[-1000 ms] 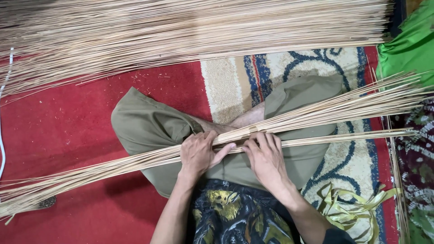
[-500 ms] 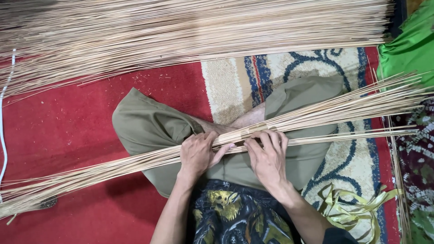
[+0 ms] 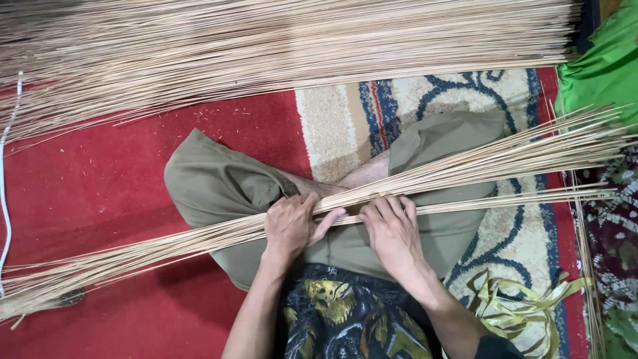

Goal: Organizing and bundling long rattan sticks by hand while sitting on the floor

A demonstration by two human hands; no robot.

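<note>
Pale thin sticks (image 3: 199, 240), loosely bundled

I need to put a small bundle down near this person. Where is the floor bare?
Bare red carpet lies on the person's left, between the big heap of thin pale sticks and the lap bundle of sticks; more below that bundle. The patterned rug shows a gap. It is crowded by the left hand, right hand and yellow-green ribbon.

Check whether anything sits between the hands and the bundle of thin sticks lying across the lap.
Nothing visible does. The left hand and the right hand both rest directly on the bundle of thin sticks lying across the lap, fingers laid over the sticks. The large stick pile lies apart, farther up on the carpet.
</note>
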